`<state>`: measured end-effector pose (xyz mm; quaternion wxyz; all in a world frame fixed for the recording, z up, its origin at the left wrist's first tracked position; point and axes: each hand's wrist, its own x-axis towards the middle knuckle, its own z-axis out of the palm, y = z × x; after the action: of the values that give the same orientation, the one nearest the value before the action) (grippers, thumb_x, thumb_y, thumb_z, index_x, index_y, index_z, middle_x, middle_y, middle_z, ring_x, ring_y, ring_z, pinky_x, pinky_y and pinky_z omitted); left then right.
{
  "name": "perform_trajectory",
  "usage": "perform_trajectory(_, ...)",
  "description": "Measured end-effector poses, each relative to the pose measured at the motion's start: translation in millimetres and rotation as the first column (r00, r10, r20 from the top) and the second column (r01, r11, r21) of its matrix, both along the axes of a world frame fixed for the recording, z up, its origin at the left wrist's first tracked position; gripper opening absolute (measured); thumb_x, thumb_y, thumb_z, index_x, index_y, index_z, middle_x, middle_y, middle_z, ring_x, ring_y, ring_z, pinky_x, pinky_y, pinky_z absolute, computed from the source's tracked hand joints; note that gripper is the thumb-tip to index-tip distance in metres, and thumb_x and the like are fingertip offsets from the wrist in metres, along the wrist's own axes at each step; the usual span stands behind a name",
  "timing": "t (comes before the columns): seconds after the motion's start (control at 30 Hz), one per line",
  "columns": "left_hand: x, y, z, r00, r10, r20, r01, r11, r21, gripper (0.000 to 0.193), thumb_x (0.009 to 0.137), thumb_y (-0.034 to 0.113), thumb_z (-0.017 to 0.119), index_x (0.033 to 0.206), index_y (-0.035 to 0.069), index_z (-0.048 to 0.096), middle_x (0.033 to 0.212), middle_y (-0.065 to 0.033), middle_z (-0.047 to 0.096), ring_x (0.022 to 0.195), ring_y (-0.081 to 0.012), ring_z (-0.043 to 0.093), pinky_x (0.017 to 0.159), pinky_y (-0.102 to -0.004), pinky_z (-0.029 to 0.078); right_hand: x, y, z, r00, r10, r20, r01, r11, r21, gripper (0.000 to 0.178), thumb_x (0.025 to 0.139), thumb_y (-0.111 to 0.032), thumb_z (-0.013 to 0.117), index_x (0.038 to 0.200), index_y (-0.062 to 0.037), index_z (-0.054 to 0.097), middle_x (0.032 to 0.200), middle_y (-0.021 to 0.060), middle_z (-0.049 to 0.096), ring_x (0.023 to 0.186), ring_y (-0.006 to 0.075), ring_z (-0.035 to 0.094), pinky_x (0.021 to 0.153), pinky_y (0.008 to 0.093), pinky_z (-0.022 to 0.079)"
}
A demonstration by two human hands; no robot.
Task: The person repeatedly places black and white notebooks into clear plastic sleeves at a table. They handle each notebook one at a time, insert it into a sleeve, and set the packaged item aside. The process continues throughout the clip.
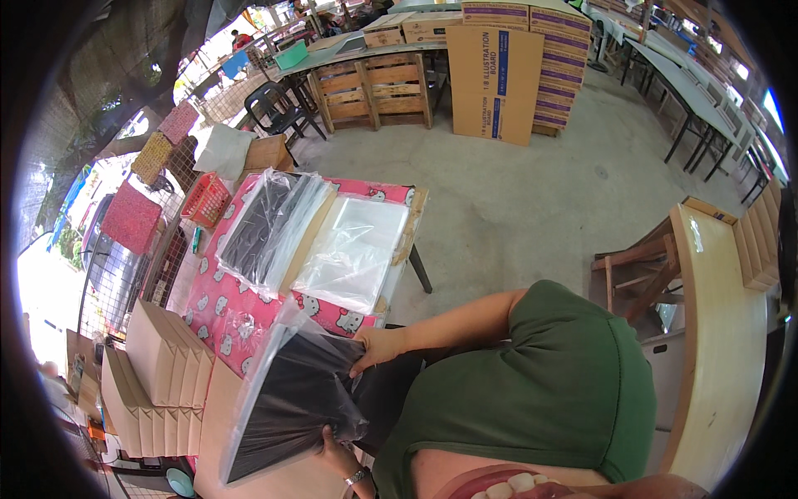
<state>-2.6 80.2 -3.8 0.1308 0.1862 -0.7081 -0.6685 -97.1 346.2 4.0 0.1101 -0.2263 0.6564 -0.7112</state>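
A clear plastic bag [287,399] with a stack of black sheets or boards inside lies tilted in front of me, at the table's near edge. My right hand [378,348] grips the bag's upper right edge, thumb on top and fingers beneath. Lower down, my left hand [337,456], with a watch on its wrist, holds the bag's near edge; its thumb shows and the other fingers are mostly hidden under it. The plastic is wrinkled between the two hands. Farther back on the table lie a wrapped black pack [270,224] and a stack of clear plastic bags [353,254].
A pink patterned cloth [204,287] covers the table. Stacked brown cardboard pieces [162,374] stand at the left, and a red basket [205,200] sits beyond. Behind are a black chair [283,108] and tall cartons [499,83]. A pale wooden table [719,333] stands at right.
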Motion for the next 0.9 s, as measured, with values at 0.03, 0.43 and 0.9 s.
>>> perform_trajectory(0.03, 0.6, 4.1, 4.7, 0.996, 0.014, 0.092, -0.011, 0.999, -0.036, 0.043, 0.076, 0.0, 0.066, 0.114, -0.012, 0.049, 0.114, -0.0172, 0.056, 0.092, -0.0231, 0.056, 0.082, -0.0307, 0.046, -1.8, 2.5, -6.7, 1.0, -0.001, -0.014, 0.002, 0.998, 0.062, 0.026, 0.074, -0.015, 0.075, 0.091, 0.0011, 0.066, 0.078, 0.0008, 0.067, 0.072, 0.0065, 0.058, 0.067, 0.0247, 0.047)
perform_trajectory(0.43, 7.9, 13.8, -14.2, 0.976, -0.153, 0.154, 0.179, 0.969, -0.172, 0.042, 0.075, -0.002, 0.067, 0.114, -0.01, 0.051, 0.116, -0.014, 0.055, 0.103, -0.0233, 0.052, 0.095, -0.0343, 0.038, -5.8, 11.6, -85.3, 0.997, 0.058, -0.048, -0.052, 0.992, 0.114, 0.026, 0.07, -0.012, 0.076, 0.092, -0.0016, 0.065, 0.08, 0.005, 0.068, 0.074, 0.0104, 0.061, 0.07, 0.0275, 0.048)
perform_trajectory(0.9, 13.6, -8.8, -17.4, 0.934, -0.108, 0.34, 0.205, 0.942, -0.264, 0.05, 0.079, 0.011, 0.07, 0.118, -0.01, 0.048, 0.12, -0.017, 0.052, 0.105, -0.024, 0.051, 0.093, -0.0329, 0.04, -6.5, 13.6, -95.2, 0.987, 0.082, -0.136, -0.053, 0.978, 0.2, 0.024, 0.071, -0.012, 0.075, 0.09, -0.0022, 0.065, 0.08, 0.0053, 0.068, 0.075, 0.0114, 0.062, 0.07, 0.0281, 0.048)
